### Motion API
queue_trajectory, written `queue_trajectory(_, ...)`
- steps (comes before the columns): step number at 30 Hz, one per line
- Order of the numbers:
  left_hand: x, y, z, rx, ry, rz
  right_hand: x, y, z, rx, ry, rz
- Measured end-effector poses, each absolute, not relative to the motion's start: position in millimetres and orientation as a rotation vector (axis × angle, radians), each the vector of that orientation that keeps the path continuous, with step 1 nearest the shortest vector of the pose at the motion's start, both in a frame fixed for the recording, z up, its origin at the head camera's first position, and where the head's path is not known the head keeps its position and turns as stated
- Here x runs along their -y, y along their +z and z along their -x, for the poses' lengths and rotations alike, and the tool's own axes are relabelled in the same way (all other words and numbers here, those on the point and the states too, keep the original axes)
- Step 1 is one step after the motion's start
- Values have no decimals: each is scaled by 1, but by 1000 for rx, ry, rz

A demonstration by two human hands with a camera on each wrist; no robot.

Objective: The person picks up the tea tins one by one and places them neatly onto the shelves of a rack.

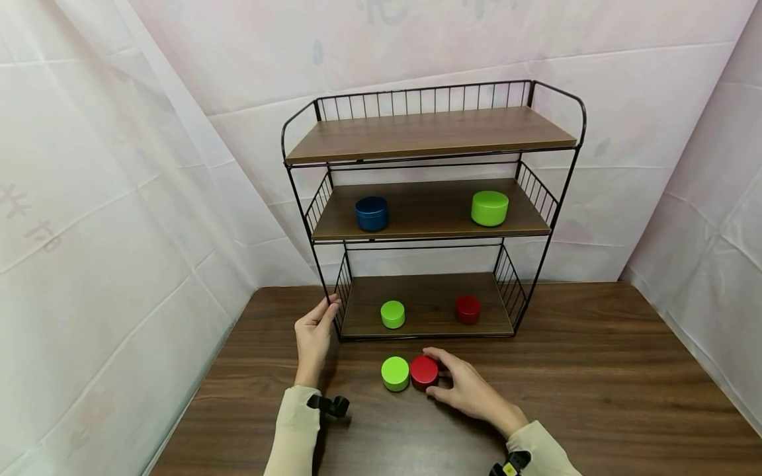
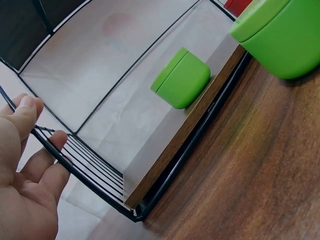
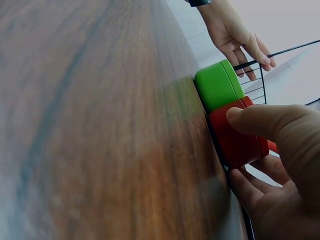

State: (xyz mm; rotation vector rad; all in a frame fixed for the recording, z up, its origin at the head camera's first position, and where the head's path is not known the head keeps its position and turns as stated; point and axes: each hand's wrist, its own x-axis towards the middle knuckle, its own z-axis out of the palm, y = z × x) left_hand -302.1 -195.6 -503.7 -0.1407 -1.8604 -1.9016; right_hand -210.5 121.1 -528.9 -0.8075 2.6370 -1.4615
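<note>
My left hand [image 1: 314,334] grips the front left post of a black wire rack [image 1: 425,338], thumb on one side and fingers on the other. My right hand [image 1: 467,389] holds a round red tin [image 1: 424,373] on the table, its thumb [image 3: 252,120] against the near side and fingers around the far side. Right beside the red tin, to its left, stands a round light green tin [image 1: 395,374]. On the rack's bottom shelf are another green tin [image 1: 393,315] at left and a second red tin [image 1: 467,309] at right.
The middle shelf [image 1: 428,205] carries a blue tin [image 1: 372,214] at left and a larger green tin [image 1: 489,209] at right. A top shelf [image 1: 428,135] sits above it. The rack stands on a brown wooden table [image 1: 595,370], with pale cloth [image 1: 149,165] hanging behind and at the sides.
</note>
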Motion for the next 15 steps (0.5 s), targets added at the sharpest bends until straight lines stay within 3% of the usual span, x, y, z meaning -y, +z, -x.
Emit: queue_trajectory(15, 196, -503, 302, 1863, -1896, 149, -120, -529, 210, -2683, -1437, 790)
